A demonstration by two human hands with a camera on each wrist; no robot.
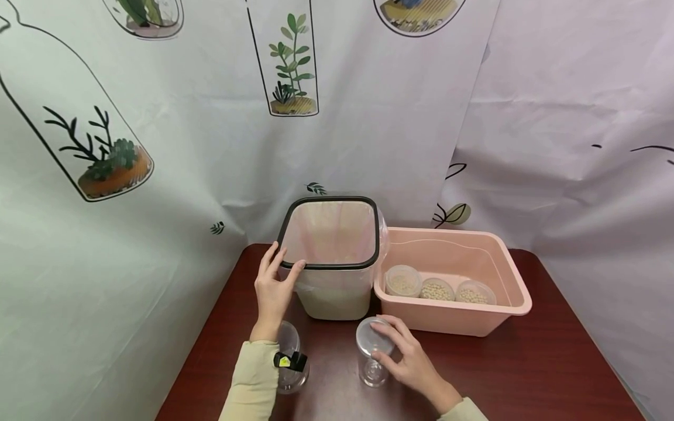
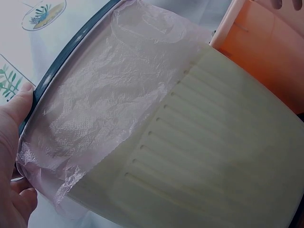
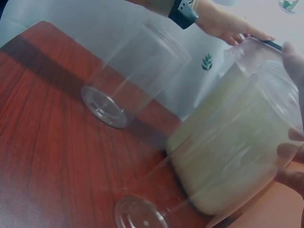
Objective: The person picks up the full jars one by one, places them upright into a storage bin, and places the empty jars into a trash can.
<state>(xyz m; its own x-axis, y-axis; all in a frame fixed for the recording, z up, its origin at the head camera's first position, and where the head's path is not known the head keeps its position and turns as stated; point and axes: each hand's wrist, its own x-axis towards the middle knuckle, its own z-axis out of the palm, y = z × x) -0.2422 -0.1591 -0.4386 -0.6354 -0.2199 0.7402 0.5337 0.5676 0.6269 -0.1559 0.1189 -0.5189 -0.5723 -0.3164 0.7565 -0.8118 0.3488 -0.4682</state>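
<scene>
A pale trash bin [image 1: 334, 299] with a black rim and a thin translucent plastic liner [image 2: 104, 95] stands at the back of the table. My left hand [image 1: 272, 289] grips its front left rim, thumb on the rim and fingers round the corner. In front of the bin, my right hand [image 1: 411, 358] holds a clear plastic jar [image 1: 372, 369] near its top, thumb and fingers on either side. The jar has a greyish lid, and nothing shows inside it. Another clear jar [image 3: 137, 71] stands to the left, partly hidden behind my left wrist in the head view.
Right of the bin sits a pink rectangular tub [image 1: 447, 320], close against it. Inside, along its front wall, are three round containers of pale beads or beans, one of them a tub [image 1: 403, 282] at the left. A printed cloth [image 1: 368, 146] hangs behind the dark red table [image 1: 505, 380].
</scene>
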